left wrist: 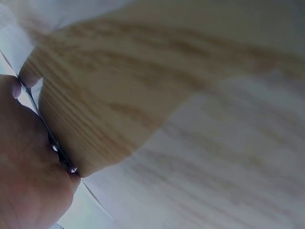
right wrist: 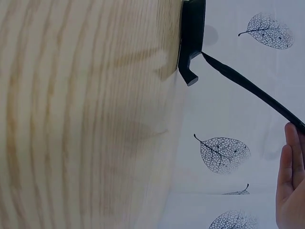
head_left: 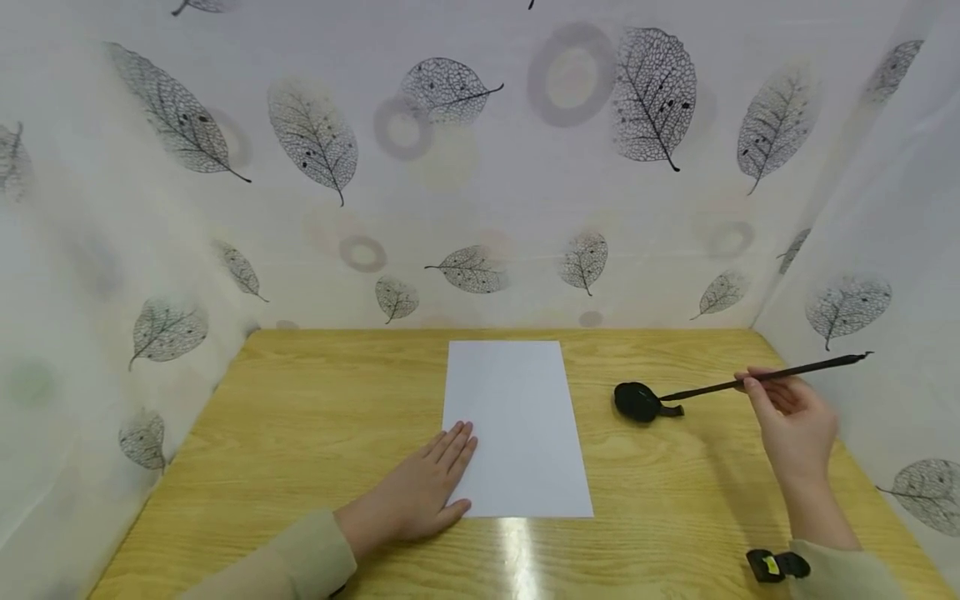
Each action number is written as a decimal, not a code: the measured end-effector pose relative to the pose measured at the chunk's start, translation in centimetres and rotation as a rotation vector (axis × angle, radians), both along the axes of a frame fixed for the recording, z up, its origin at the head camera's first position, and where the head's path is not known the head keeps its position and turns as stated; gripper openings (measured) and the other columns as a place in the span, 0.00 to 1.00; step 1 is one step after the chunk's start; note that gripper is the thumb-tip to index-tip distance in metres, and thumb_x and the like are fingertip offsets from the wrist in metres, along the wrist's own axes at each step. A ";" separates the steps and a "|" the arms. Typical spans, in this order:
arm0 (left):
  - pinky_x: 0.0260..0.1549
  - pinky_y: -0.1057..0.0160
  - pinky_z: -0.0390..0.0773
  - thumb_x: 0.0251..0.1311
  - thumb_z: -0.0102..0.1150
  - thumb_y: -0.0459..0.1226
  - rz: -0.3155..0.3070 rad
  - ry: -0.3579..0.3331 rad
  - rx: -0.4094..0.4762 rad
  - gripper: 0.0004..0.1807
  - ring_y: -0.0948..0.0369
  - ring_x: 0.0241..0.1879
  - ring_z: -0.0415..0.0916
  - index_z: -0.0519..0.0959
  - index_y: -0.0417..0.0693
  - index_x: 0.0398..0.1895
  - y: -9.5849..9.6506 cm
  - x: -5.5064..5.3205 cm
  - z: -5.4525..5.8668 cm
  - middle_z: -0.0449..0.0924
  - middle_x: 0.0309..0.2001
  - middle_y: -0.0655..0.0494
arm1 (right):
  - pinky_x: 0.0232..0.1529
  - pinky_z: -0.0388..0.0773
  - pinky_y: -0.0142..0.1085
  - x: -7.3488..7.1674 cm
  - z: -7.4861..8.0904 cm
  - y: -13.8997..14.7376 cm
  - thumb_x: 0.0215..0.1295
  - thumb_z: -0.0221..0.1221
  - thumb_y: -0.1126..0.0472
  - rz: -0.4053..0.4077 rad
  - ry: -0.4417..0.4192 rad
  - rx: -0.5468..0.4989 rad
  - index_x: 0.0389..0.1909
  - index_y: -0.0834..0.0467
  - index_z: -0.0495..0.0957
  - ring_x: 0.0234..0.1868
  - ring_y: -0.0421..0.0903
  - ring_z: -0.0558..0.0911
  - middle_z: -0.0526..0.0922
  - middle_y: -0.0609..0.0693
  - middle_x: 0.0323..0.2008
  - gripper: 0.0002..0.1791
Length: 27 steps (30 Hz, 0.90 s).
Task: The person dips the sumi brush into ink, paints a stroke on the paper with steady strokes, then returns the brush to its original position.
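Right hand [head_left: 801,425] in a narrow grip, pinching a slim dark-handled brush [head_left: 810,368], tip at the small black lobed dish [head_left: 636,402], contents unclear! Left hand [head_left: 429,490], fingers outstretched, rests on the white rectangular paper sheet [head_left: 517,417] across the wood-grained desk [head_left: 337,400].

White sheeting [head_left: 487,192] printed with dark grey skeleton leaves [head_left: 656,96] and pale grey rings [head_left: 536,75] stands behind a yellow-brown wood-grained table [head_left: 315,408] and along its left and right sides. A bright white streak of reflected light [head_left: 519,558] gleams on the table's near part.
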<state>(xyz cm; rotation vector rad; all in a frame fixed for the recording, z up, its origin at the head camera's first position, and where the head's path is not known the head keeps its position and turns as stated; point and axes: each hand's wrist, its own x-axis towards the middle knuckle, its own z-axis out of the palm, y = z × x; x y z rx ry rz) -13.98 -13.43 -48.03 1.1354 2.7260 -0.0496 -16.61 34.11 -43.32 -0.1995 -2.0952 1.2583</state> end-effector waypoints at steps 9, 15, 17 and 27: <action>0.84 0.49 0.55 0.82 0.39 0.58 -0.004 0.006 -0.003 0.44 0.45 0.87 0.43 0.49 0.36 0.85 0.1 0.0 0.1 0.43 0.86 0.37 | 0.43 0.78 0.11 0.6 0.7 0.5 0.73 0.64 0.70 -0.019 0.018 -0.004 0.48 0.63 0.88 0.36 0.19 0.85 0.86 0.19 0.34 0.08; 0.84 0.49 0.56 0.82 0.39 0.58 -0.004 0.011 -0.016 0.44 0.46 0.87 0.44 0.49 0.36 0.85 0.0 0.0 -0.1 0.43 0.87 0.37 | 0.45 0.79 0.12 0.8 1.3 0.7 0.73 0.63 0.71 -0.023 0.032 -0.036 0.48 0.64 0.88 0.37 0.21 0.86 0.88 0.22 0.36 0.09; 0.84 0.49 0.55 0.82 0.39 0.58 -0.003 0.009 -0.014 0.44 0.46 0.87 0.43 0.49 0.36 0.85 0.0 0.0 -0.1 0.42 0.87 0.37 | 0.45 0.80 0.14 0.8 1.5 0.6 0.73 0.63 0.72 -0.012 0.040 -0.067 0.49 0.66 0.87 0.37 0.23 0.87 0.89 0.25 0.36 0.09; 0.84 0.49 0.55 0.82 0.39 0.57 -0.003 -0.002 0.003 0.44 0.45 0.87 0.43 0.49 0.36 0.85 0.1 0.0 -0.1 0.42 0.87 0.36 | 0.45 0.84 0.19 0.5 2.4 -1.4 0.69 0.66 0.74 0.104 0.133 -0.320 0.45 0.69 0.88 0.36 0.32 0.91 0.93 0.39 0.34 0.07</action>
